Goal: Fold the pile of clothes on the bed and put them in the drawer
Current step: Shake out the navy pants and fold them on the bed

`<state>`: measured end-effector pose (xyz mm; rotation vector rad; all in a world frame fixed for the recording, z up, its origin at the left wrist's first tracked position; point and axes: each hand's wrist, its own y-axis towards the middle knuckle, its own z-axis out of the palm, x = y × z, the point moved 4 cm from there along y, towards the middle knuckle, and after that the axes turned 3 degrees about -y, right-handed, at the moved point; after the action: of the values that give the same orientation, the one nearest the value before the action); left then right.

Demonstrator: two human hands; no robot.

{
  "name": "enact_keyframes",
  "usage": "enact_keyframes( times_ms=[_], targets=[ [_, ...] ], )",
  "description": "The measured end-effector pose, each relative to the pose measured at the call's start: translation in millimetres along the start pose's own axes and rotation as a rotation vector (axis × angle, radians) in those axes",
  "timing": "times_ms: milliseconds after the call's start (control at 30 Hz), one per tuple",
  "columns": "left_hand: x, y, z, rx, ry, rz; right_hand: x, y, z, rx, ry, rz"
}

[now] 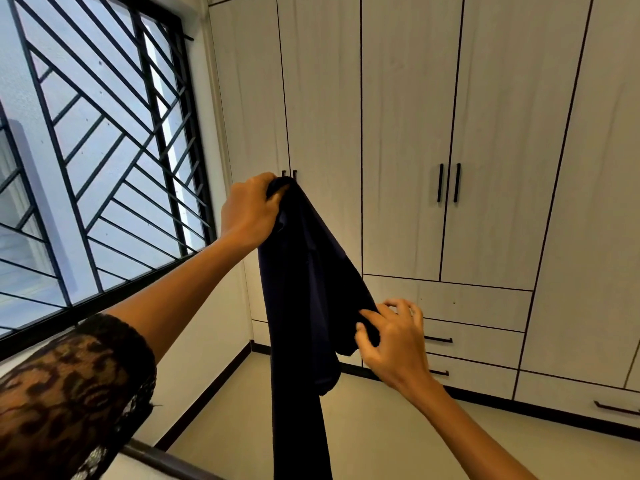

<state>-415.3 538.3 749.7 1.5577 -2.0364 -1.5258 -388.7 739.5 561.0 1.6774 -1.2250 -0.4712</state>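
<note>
A long dark navy garment (304, 306) hangs in the air in front of me, its lower end running out of the bottom of the frame. My left hand (247, 211) is raised high and grips the garment's bunched top edge. Lower and to the right, my right hand (391, 336) pinches a fold of the same cloth between thumb and fingers. Behind my right hand are the wardrobe's closed drawers (478, 342) with dark bar handles. The bed and the pile of clothes are out of view.
A tall pale wood-grain wardrobe (408, 133) with closed doors fills the wall ahead. A barred window (90, 150) is on the left. Beige floor (381, 427) lies between me and the wardrobe. A dark rail (166, 460) crosses the lower left corner.
</note>
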Motion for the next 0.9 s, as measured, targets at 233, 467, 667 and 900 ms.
enact_keyframes(
  times_ms=[233, 467, 667, 900],
  targets=[
    [9, 1, -6, -0.032, 0.054, -0.053, 49, 1, 18, 0.341, -0.003, 0.149],
    [52, -14, -25, 0.000, 0.142, -0.122, 22, 15, 32, 0.379, 0.076, 0.182],
    [122, -39, -45, 0.262, 0.287, -0.226, -8, 43, 43, 0.364, 0.176, 0.255],
    [192, -64, -60, 0.431, 0.604, -0.350, 10, 62, 90, 0.471, 0.138, 0.186]
  ],
)
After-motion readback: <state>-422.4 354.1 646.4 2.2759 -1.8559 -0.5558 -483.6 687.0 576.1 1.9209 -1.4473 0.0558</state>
